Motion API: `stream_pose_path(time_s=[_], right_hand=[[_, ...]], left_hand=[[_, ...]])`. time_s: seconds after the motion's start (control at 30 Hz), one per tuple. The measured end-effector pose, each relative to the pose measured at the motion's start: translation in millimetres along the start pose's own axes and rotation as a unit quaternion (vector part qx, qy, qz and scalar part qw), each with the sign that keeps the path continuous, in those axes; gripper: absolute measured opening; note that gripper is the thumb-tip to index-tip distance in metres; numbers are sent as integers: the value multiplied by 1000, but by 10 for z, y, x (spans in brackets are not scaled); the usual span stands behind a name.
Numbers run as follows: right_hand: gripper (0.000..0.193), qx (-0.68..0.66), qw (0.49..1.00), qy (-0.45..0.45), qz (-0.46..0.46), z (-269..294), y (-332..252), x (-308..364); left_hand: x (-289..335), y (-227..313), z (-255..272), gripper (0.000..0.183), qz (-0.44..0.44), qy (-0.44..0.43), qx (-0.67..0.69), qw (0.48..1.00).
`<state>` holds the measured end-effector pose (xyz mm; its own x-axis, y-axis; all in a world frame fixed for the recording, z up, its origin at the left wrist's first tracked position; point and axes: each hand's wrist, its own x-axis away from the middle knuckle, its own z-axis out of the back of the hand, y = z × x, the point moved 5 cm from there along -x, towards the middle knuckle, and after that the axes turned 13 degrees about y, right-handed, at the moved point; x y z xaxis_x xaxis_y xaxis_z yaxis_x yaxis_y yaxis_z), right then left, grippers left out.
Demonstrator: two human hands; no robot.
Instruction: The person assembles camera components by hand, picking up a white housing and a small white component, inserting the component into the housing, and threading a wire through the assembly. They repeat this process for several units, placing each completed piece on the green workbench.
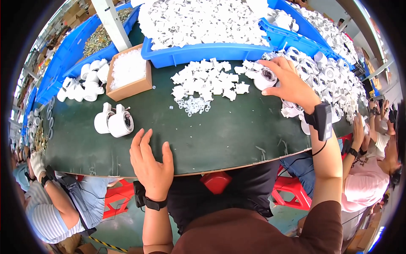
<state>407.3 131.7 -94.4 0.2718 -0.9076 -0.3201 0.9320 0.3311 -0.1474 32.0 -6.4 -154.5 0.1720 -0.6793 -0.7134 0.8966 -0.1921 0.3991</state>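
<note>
My right hand [292, 82] is closed around a white round housing [264, 78] with a dark inside, its thumb and fingers on either side. The housing is at the left edge of a heap of similar white housings [330, 74]. My left hand [153, 167] is empty at the table's front edge, fingers apart. Just beyond it on the left, two white round housings [120, 123] stand side by side, one showing dark wires inside. A pile of small white plastic brackets [207, 78] lies at the middle, with small translucent rings [193, 106] in front.
A blue bin [203, 53] heaped with white parts stands at the back. Left of it are a cardboard box [130, 82] of translucent pieces, more white housings [84, 82] and blue bins of metal parts [99, 40]. People sit at both sides; red stools [292, 192] stand below.
</note>
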Motion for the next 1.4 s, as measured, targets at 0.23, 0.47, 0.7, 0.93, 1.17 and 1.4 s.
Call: stream_pose_path(time_s=[0.23, 0.47, 0.7, 0.93, 1.17, 1.4], right_hand=[[98, -117, 985, -113, -63, -359, 196, -235], [105, -96, 981, -161, 51, -342, -311, -43], [42, 108, 993, 39, -15, -113, 511, -304], [23, 132, 991, -24, -23, -112, 739, -408], [32, 101, 992, 43, -64, -455, 1232, -971], [38, 29, 998, -43, -28, -674, 1176, -1149]], left_hand=[[18, 8, -22, 43, -2, -9, -6, 1000], [27, 11, 14, 39, -9, -2, 5, 1000], [2, 41, -5, 36, -21, -9, 10, 1000], [3, 49, -5, 33, -14, -20, 7, 1000], [-8, 76, -10, 29, -17, -33, 1, 999], [-1, 79, -9, 22, -24, -35, -5, 999]])
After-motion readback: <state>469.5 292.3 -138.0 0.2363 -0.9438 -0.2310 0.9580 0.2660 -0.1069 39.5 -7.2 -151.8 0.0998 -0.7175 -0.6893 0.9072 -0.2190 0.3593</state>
